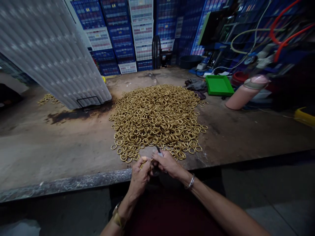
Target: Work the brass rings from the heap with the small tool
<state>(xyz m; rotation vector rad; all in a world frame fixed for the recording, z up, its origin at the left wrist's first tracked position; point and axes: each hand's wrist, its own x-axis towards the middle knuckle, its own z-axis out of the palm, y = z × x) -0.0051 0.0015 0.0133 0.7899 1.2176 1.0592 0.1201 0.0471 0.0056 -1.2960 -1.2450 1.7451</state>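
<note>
A broad heap of brass-coloured rings (157, 114) lies on the worktable. At its near edge both hands meet close together over the table's front. My left hand (141, 172) is closed around a brass-coloured ring (142, 165), with a tan wrap on one finger. My right hand (166, 162) is closed on a small tool (158, 150) whose dark, blade-like tip points up and away; it looks like a knife. The fingers of the two hands almost touch, so the spot where tool and ring come together is partly hidden.
Stacked translucent trays (64, 59) stand on the left, with a few more rings (49, 99) behind. At the right are a green tray (219, 86), a dark cloth (196, 84) and a pink bottle (246, 93). Blue and white crates (121, 32) and a fan (157, 50) fill the back.
</note>
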